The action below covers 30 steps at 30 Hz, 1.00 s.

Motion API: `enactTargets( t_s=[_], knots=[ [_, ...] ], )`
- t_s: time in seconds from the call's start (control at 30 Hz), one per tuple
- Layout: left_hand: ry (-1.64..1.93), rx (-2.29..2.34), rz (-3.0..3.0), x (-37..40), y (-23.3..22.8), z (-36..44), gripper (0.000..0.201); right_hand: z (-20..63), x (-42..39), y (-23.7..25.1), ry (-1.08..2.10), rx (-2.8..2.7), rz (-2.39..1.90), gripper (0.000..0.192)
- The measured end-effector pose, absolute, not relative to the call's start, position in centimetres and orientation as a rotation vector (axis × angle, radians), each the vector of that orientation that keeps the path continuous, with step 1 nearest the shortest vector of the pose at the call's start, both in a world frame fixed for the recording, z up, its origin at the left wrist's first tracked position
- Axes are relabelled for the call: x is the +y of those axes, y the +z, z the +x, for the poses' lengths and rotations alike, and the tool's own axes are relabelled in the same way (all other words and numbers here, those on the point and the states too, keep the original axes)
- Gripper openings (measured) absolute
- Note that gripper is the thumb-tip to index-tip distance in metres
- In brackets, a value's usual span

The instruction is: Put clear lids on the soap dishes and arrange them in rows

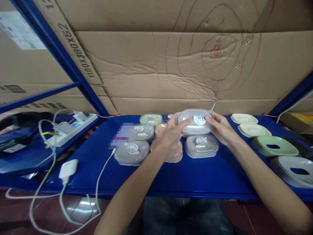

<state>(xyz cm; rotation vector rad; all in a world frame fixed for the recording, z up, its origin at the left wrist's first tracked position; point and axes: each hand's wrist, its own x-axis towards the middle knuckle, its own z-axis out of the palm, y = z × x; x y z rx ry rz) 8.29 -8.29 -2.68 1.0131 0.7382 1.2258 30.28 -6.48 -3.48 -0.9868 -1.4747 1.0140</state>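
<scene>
Both my hands hold up a grey plastic box with a clear cover (193, 125) above the blue table. My left hand (173, 130) grips its left side, thumb on the front. My right hand (220, 128) grips the right side, thumb on the edge of its round white label (199, 119). Below it lies another grey covered box (201, 150). Close to my left forearm are pink covered boxes (174, 153), partly hidden by my arm. Grey covered boxes (122, 156) and a green covered box (145, 120) stand farther left.
At the right lie cream trays (254, 130), a green holder (264, 143) and a grey holder (283, 166), each with a dark slot. A power strip (73, 130), white charger (68, 169), cables and headphones (14, 143) occupy the left. Cardboard (146, 65) stands behind.
</scene>
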Motion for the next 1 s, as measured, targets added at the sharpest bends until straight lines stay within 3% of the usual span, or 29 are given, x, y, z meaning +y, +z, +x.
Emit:
enactTargets(
  t_s=[0.27,0.53,0.8,1.0],
  knots=[
    [1.277,0.759,1.075,-8.7,-1.8,8.5,0.039,30.4,-6.8,-3.3,1.195,-1.382,-0.913,0.063],
    [1.304,0.841,1.127,-9.0,-1.5,8.3,0.030,30.4,-6.7,-3.4,1.185,-1.360,-0.933,0.062],
    [1.297,0.891,1.141,-10.0,-0.6,8.5,0.041,30.4,-6.8,-3.6,1.310,-1.242,-0.929,0.051],
    [1.315,0.898,1.251,-9.6,-0.6,7.8,0.041,30.6,-7.1,-3.6,1.300,-1.220,-0.984,0.054]
  ],
)
